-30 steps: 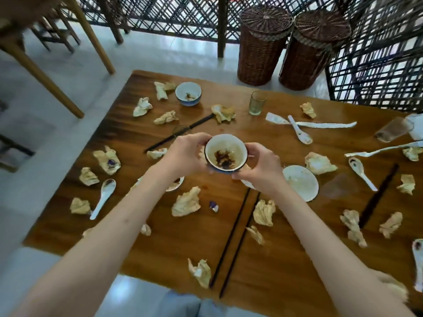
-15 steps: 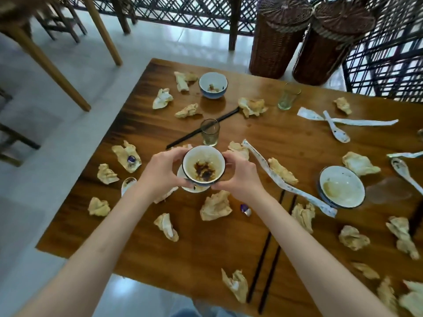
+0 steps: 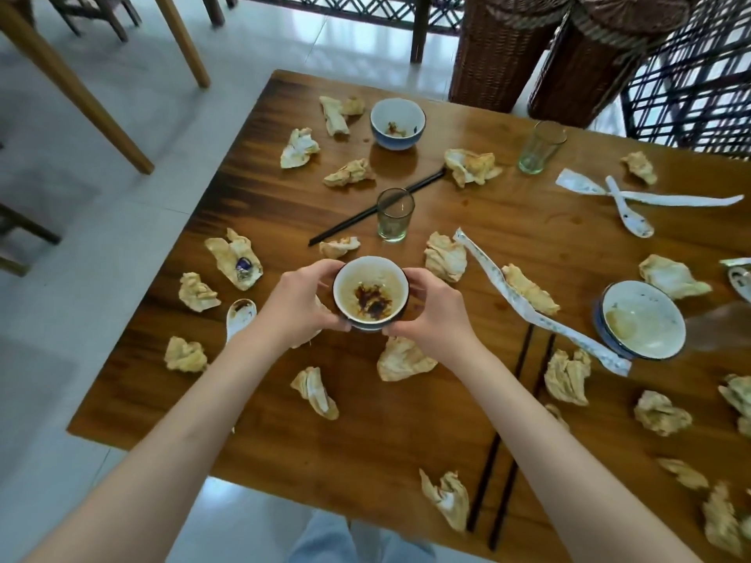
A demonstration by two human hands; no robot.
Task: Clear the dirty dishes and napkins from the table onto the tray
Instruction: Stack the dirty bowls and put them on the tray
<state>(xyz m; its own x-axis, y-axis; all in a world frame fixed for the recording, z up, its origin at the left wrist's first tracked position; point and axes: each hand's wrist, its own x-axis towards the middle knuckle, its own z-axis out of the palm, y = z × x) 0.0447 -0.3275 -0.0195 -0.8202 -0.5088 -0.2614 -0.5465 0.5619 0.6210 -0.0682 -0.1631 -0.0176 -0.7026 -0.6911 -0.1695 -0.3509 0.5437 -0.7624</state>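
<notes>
A dirty bowl (image 3: 371,293) with dark sauce residue sits cupped between both hands over the wooden table (image 3: 508,221); the left hand (image 3: 298,304) and right hand (image 3: 437,308) curl their fingers around its sides. Just beyond the fingertips stands a glass (image 3: 395,215), with crumpled napkins (image 3: 400,359) below the right wrist.

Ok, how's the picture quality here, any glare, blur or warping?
Head view: daylight glares off the glossy brown wooden table at its far side; wide-angle warping bows its edges; the white, brown-stained bowl held in both hands is sharp; a clear glass at the right edge is smeared.
</notes>
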